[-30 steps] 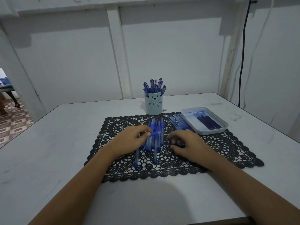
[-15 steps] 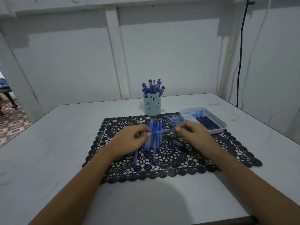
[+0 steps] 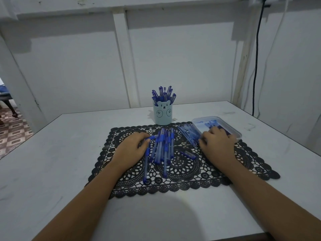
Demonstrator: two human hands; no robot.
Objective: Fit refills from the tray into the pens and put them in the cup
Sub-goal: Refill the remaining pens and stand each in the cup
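A white surface point(image 3: 52, 171) against a white panelled wall point(image 3: 182, 58) carries a black lace mat point(image 3: 251, 162). At the mat's far edge a pale blue bear-faced cup point(image 3: 163, 113) holds upright blue capped pens point(image 3: 164, 94), and at its right a clear plastic tray point(image 3: 238, 134) holds dark blue refills point(image 3: 211, 124). The left grip point(image 3: 129, 148) pinches one blue pen point(image 3: 152, 137) beside loose blue pens point(image 3: 163, 148) on the mat; the right grip point(image 3: 218, 141) lies on the refills in the tray, whether pinching I cannot tell.
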